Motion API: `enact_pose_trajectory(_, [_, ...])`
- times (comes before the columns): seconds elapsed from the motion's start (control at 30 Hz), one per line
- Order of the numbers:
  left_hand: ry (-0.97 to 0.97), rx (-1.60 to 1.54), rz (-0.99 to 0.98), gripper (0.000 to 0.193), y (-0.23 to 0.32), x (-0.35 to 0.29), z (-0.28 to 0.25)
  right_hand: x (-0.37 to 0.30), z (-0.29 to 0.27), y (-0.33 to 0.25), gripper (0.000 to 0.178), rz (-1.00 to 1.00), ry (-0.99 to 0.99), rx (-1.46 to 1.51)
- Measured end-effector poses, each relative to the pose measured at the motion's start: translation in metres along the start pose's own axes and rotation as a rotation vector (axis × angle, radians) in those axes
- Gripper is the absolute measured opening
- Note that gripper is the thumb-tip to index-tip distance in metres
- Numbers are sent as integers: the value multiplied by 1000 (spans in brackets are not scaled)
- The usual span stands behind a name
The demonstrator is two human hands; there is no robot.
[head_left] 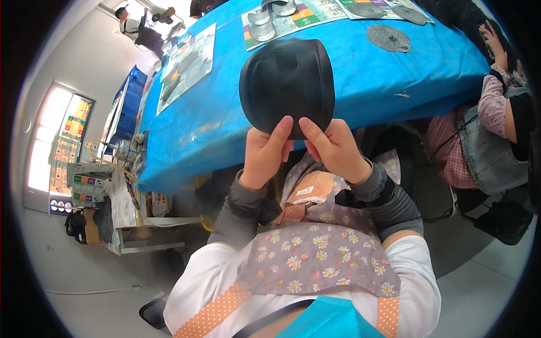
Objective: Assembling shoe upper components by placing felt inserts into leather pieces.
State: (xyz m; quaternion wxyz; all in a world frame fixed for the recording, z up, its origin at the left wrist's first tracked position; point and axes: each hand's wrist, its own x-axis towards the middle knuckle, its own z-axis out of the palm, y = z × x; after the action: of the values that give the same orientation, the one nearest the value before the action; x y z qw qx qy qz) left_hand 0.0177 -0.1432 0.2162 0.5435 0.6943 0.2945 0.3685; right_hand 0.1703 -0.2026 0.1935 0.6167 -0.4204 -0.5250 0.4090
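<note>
Both hands hold up a black, smooth, rounded-square piece (287, 87) by its lower edge, in front of the table edge. It has a raised seam around its rim and a small dark rectangle near its top; I cannot tell its exact kind. My left hand (267, 152) pinches it at the lower left, thumb on the near face. The thumb of my right hand (335, 149) presses just beside, at the lower right. The fingers behind the piece are mostly hidden. Grey sleeves cover my forearms, and a flowered apron (321, 253) lies over my lap.
A blue-covered table (191, 132) stretches ahead, with printed sheets (189, 67), grey oval pads (389, 38) and silvery curved pieces (262, 25) on it. Another person (490, 129) sits close on the right. A white side bench (127, 208) stands at left; a person (141, 31) is far back left.
</note>
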Motion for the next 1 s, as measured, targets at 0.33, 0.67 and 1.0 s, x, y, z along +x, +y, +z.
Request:
enact_pose_trajectory(0.33, [-17,74,-15,28,-1,-2,5,4,4,7,54,122,92,46])
enact_pose_trajectory(0.67, [-37,57,9,29,-10,-6,16,4,17,-2,52,21,87,243])
enact_pose_trajectory(1.0, [78,-93,-103,30,-4,-8,23,-1,16,4,46,30,0,226])
